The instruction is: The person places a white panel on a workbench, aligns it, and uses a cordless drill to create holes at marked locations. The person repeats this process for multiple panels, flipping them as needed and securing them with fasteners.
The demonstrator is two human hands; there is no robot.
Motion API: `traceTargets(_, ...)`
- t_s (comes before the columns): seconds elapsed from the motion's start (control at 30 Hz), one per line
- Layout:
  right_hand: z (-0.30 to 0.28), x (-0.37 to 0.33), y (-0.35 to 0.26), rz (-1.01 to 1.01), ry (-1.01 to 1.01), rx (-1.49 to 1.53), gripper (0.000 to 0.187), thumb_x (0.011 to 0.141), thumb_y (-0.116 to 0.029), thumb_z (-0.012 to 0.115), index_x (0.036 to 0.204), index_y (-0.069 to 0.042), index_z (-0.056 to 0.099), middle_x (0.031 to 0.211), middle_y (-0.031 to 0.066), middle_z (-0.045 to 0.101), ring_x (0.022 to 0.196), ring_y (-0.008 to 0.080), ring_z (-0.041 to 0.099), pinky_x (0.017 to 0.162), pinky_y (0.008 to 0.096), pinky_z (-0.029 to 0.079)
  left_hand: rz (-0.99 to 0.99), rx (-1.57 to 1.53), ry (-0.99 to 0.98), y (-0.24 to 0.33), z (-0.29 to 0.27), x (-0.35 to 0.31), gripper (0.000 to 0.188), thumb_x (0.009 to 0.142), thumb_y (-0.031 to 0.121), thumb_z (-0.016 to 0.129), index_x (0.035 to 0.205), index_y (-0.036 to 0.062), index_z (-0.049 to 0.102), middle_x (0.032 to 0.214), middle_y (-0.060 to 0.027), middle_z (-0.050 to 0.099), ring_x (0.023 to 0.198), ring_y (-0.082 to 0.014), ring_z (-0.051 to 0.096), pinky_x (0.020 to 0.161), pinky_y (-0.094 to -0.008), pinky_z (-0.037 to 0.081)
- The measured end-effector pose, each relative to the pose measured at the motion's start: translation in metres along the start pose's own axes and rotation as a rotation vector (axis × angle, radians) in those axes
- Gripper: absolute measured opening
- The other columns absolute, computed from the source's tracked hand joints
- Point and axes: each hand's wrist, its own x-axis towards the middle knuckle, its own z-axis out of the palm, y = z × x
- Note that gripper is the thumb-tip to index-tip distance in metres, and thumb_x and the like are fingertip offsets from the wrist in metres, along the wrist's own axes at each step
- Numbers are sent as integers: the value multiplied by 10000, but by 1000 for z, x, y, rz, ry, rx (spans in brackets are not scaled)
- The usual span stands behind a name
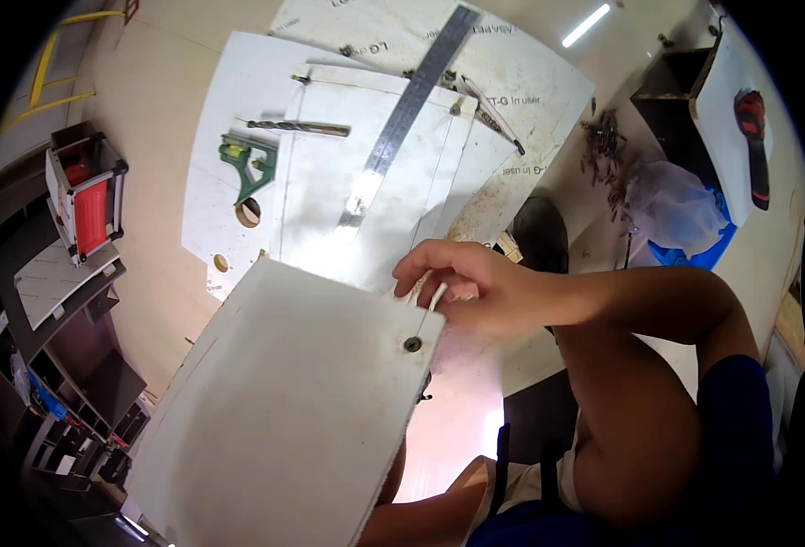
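Observation:
A white panel [284,410] fills the lower left, tilted up close in front of me. A dark round fitting [412,345] is set near its right corner. My right hand [480,284] is at that corner, fingers curled and closed around a thin white stick [438,296] whose exact kind I cannot make out. My left forearm [425,524] runs up behind the panel, and the panel hides my left hand. Beyond lie a steel ruler [412,109], a large drill bit [307,128], a green combination square head [249,167] and a white pencil [492,108] on white boards [348,169].
At right, a red and black power tool [753,146] lies on a white surface, beside a clear plastic bag [671,205] on something blue. Small dark hardware [603,150] is scattered on the floor. A red crate in a frame [91,214] and dark cabinets [65,356] stand at left.

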Motion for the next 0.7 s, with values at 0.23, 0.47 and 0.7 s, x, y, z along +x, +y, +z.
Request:
traceTargets(0.23,50,-39,-100,231,-201,329,472,986,-170,634,1395,37,519,1213,137,667,1002,208,688,858,340,591,-151,77,177,86,-32,-71,110,955,202,586,1035,132,617,925,-41,721,947,-240,694,1070,-692,372)
traceTargets(0.47,161,-132,-187,292,-69,79,472,971,-134,653,1392,37,526,1218,113,653,1033,182,657,838,343,599,-143,29,242,206,-96,-109,371,772,-73,768,1014,180,645,920,33,733,1006,-222,688,1144,-703,273)
traceTargets(0.7,236,-258,-197,13,-52,74,541,934,13,615,1452,60,468,1333,112,632,1188,175,619,993,322,507,-56,187,184,323,-167,-143,310,793,95,831,1044,182,673,1121,-10,731,1160,-283,651,1156,-710,233)
